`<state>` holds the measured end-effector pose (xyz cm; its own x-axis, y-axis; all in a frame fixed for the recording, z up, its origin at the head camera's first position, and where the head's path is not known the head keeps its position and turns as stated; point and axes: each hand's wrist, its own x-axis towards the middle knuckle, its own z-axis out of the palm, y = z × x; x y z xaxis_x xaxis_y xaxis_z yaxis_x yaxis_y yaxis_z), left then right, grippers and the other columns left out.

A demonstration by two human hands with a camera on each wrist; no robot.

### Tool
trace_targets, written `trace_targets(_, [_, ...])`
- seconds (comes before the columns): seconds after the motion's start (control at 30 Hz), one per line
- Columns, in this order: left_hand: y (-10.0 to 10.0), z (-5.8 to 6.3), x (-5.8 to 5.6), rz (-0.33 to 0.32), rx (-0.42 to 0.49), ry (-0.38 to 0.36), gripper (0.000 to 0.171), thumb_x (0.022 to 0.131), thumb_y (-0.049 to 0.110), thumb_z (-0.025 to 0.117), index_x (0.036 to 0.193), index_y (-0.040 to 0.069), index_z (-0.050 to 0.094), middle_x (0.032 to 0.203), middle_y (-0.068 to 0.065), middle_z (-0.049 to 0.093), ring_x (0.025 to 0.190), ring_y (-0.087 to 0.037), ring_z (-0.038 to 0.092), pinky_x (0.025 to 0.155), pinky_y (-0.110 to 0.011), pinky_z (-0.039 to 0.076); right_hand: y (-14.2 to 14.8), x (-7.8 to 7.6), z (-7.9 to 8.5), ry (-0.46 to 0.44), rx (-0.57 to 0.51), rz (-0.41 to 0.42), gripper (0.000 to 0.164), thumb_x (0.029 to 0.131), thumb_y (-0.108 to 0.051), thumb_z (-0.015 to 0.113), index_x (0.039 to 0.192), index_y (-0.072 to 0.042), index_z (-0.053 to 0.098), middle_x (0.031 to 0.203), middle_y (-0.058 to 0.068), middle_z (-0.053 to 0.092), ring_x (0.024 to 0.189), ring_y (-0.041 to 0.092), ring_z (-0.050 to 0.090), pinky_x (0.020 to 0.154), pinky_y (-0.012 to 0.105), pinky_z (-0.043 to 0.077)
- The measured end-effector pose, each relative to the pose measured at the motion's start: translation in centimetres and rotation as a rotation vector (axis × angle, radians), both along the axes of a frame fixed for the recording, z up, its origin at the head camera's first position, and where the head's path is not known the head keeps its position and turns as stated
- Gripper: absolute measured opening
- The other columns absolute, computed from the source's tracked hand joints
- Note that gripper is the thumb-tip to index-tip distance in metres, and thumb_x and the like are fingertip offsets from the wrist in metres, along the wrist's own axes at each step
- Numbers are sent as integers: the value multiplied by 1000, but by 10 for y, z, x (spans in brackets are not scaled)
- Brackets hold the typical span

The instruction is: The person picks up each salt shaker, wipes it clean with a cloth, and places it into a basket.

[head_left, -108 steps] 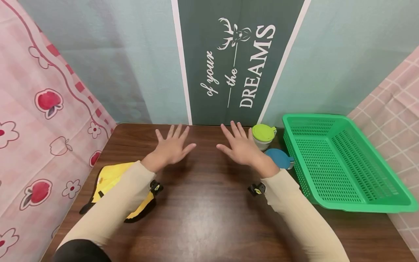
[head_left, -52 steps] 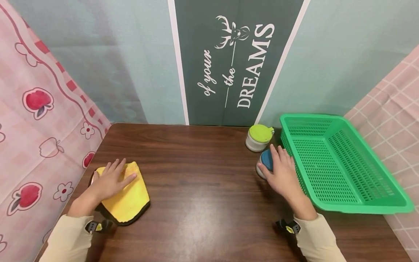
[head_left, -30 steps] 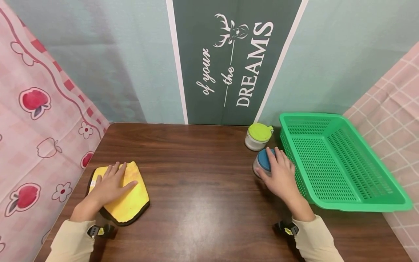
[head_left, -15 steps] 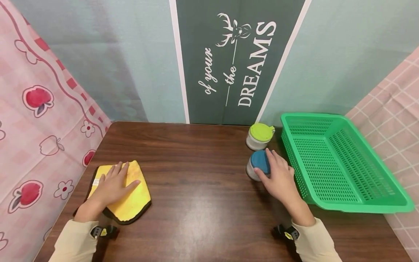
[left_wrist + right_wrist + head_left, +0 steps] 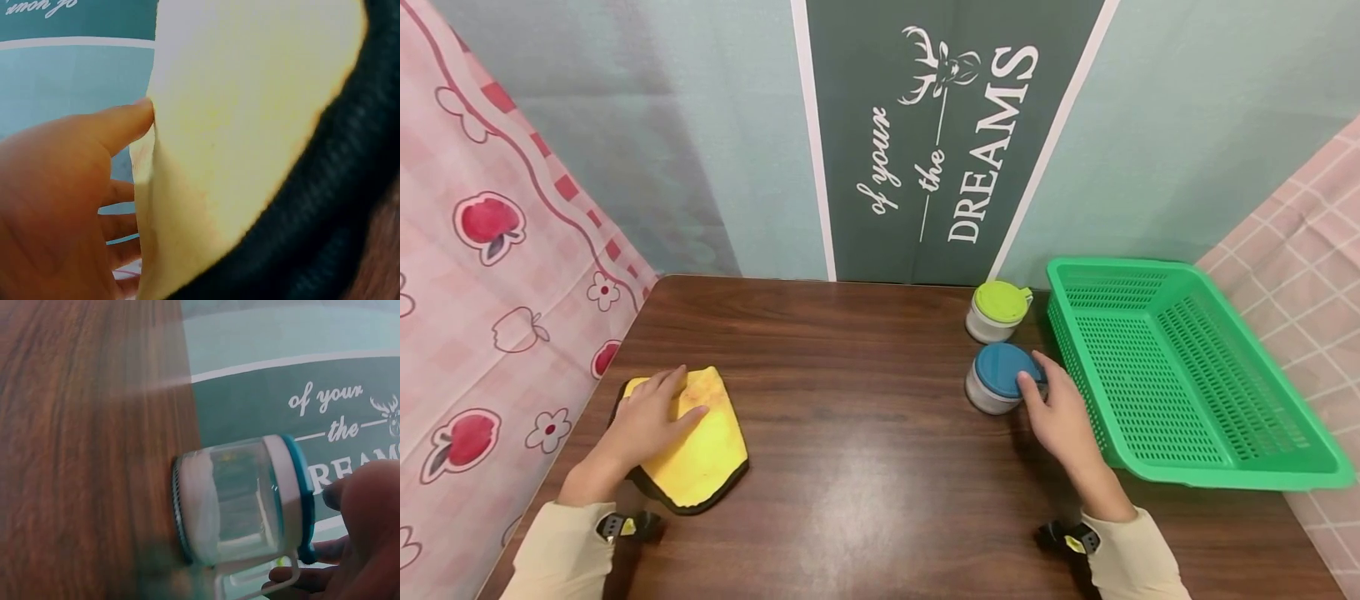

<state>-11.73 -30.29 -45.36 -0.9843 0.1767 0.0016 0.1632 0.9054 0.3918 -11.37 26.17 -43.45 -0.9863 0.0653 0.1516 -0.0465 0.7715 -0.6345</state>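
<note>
Unlike half a second ago, with right hand (image 5: pixel 1066 421) drawn back from over the blue-lidded jar (image 5: pixel 997 377) to beside its handle (image 5: pixel 295 569); with thumb (image 5: pixel 359 494) raised apart from fingers (image 5: pixel 328 551), impossible to tell whether gripping. With jar upright on the brown table (image 5: pixel 850 450), left of the green basket (image 5: pixel 1150 392). With left hand (image 5: pixel 643 421) still resting palm-down on the yellow cloth (image 5: pixel 707 446), relaxed, gripping nothing.

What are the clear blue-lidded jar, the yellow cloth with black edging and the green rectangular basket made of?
Clear blue-lidded jar: shiny glass or hard plastic, because it's see-through. Yellow cloth: soft-looking matte fabric; its black edging looks ribbed. Green rectangular basket: probably smooth moulded plastic, with repeating holes.
</note>
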Motion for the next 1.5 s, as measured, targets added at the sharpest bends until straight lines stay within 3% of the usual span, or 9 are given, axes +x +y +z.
trace_targets(0.2, [-8, -3, -5, 15, -19, -36, 89, 92, 53, 67, 148, -10, 38, 147, -40, 35, 138, -62, 23, 105, -81, 4, 7, 0, -5, -27, -92, -55, 54, 111, -34, 36, 144, 8, 44, 142, 33, 48, 134, 50, 43, 106, 64, 33])
trace_targets(0.33, [-12, -2, -7, 19, -40, -50, 93, 91, 55, 68, 148, -12, 37, 140, -42, 42, 129, -61, 34, 103, -82, 11, 9, -1, -8, -56, -155, -96, 54, 111, -37, 32, 138, 7, 49, 132, 32, 54, 125, 47, 50, 102, 57, 38])
trace_targets(0.5, [-11, 0, -9, 20, -45, -43, 92, 89, 55, 70, 147, -11, 41, 131, -40, 47, 121, -58, 40, 102, -78, 20, 12, -2, -11, -116, -293, -127, 57, 112, -36, 23, 135, 8, 49, 127, 29, 54, 113, 33, 54, 86, 25, 45])
trace_targets(0.6, [-11, 0, -8, 20, -47, -46, 89, 90, 54, 70, 145, -11, 43, 130, -40, 48, 120, -57, 42, 100, -77, 24, 13, -4, -14, -142, -396, -124, 58, 112, -35, 18, 134, 11, 47, 127, 28, 51, 110, 20, 52, 82, 15, 46])
trace_targets(0.7, [-10, 1, -8, 20, -47, -52, 85, 91, 53, 70, 142, -11, 46, 129, -40, 50, 118, -58, 43, 98, -76, 27, 14, -6, -17, -176, -478, -132, 60, 112, -34, 16, 138, 13, 41, 128, 29, 47, 108, 15, 50, 81, 15, 48])
trace_targets(0.93, [-6, 2, -8, 22, -60, -16, 76, 91, 49, 72, 130, -13, 54, 124, -39, 57, 113, -57, 50, 92, -74, 37, 19, -10, -25, -230, -539, -182, 66, 111, -38, 18, 156, 10, 21, 153, 29, 29, 131, 32, 38, 77, 15, 47])
trace_targets(1.2, [-6, 4, -8, 45, -16, -45, 69, 89, 50, 74, 118, -10, 59, 98, -24, 67, 75, -32, 59, 67, -49, 49, 19, -11, -28, -193, -533, -186, 63, 111, -38, 23, 145, 13, 38, 130, 23, 46, 98, 2, 48, 75, 17, 50])
trace_targets(1.33, [-5, 4, -8, 57, 12, -75, 66, 90, 52, 73, 117, -7, 58, 90, -14, 66, 69, -24, 54, 59, -38, 44, 18, -13, -29, -146, -562, -175, 53, 112, -32, 26, 130, 13, 47, 100, 4, 58, 81, 2, 56, 71, 22, 53])
trace_targets(1.5, [-4, 5, -8, 64, 32, -81, 64, 91, 50, 72, 118, -6, 58, 91, -16, 67, 69, -24, 55, 58, -39, 44, 17, -15, -31, -104, -608, -156, 42, 112, -26, 29, 114, 8, 52, 84, -12, 58, 77, 3, 59, 67, 24, 55])
